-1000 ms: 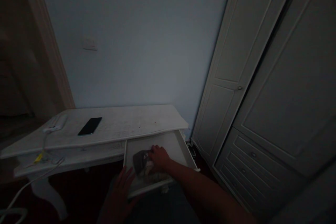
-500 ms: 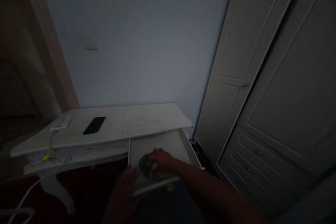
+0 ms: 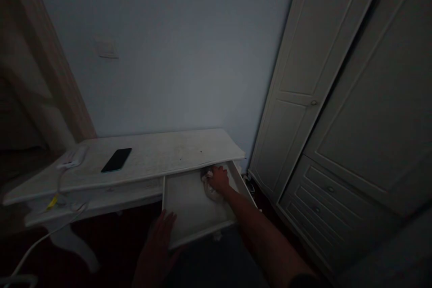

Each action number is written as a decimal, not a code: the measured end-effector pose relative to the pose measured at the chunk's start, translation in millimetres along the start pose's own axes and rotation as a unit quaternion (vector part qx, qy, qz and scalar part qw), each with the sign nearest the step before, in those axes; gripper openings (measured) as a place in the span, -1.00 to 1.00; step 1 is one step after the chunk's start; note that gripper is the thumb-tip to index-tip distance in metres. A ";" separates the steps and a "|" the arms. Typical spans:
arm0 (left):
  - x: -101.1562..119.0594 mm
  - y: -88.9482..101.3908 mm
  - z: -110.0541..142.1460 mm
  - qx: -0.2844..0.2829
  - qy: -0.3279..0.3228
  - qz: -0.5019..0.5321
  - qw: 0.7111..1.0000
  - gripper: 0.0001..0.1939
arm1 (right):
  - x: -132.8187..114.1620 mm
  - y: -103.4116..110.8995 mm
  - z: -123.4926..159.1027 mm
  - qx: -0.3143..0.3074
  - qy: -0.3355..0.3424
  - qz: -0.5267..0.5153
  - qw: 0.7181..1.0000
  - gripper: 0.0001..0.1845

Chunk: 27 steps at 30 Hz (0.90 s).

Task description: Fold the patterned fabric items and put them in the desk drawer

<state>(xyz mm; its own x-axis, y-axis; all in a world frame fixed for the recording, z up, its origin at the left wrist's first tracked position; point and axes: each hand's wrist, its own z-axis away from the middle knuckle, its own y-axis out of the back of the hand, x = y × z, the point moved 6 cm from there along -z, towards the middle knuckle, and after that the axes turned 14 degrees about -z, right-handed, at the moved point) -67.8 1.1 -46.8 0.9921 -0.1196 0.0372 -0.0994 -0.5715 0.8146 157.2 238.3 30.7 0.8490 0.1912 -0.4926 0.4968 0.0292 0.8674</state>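
Note:
An open white drawer (image 3: 189, 207) is pulled out from under a white desk (image 3: 162, 157). My right hand (image 3: 218, 179) reaches deep into the drawer's back right part, its fingers closed on a small pale bundle (image 3: 209, 185) that looks like cloth. My left hand (image 3: 162, 239) lies with fingers spread against the drawer's front left corner. The room is dim and the bundle is partly hidden by my hand and the desk top.
A black phone (image 3: 116, 159) lies on the desk, left of the drawer. A white power strip (image 3: 71, 158) with a cable sits at the desk's left end. A tall white wardrobe (image 3: 340, 112) with lower drawers stands to the right.
My right hand has moved the bundle from the drawer's front middle to its back right, under the desk edge. My left hand has stayed at the drawer's front corner.

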 end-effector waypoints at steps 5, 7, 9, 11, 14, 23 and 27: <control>-2.8 4.2 2.4 -0.008 0.008 -0.015 1.000 -0.03 | -58.7 -35.3 1.7 -0.043 0.073 -0.032 0.996 -0.37; -4.5 5.2 1.2 -0.021 0.014 -0.007 1.000 -0.03 | -82.9 -53.5 16.3 -0.088 0.119 -0.045 0.988 -0.32; -5.9 7.1 -1.0 -0.025 0.019 0.005 0.999 0.00 | -104.4 -69.5 36.4 -0.132 0.159 -0.057 0.977 -0.27; -6.4 9.0 -3.5 -0.030 0.021 0.019 0.999 0.03 | -117.8 -81.9 57.2 -0.191 0.174 -0.077 0.963 -0.25; -7.7 9.8 -5.9 -0.036 0.031 0.028 0.998 0.04 | -121.4 -89.6 82.8 -0.320 0.171 -0.105 0.926 -0.32; -13.8 0.8 -0.4 -0.011 0.012 0.014 1.000 -0.05 | -24.2 3.0 86.3 -0.458 0.137 -0.137 0.867 -0.79; -9.2 7.7 -2.0 -0.049 0.060 0.030 0.997 -0.11 | 22.4 47.4 105.4 -0.440 0.127 -0.165 0.874 -0.55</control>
<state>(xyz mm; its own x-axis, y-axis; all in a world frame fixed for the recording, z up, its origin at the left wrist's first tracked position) -77.6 -0.6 -39.7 0.9871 -0.0509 0.1518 -0.1573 -0.4838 0.8609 218.8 140.6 53.4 0.5627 0.2381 -0.7916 0.2817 0.8451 0.4545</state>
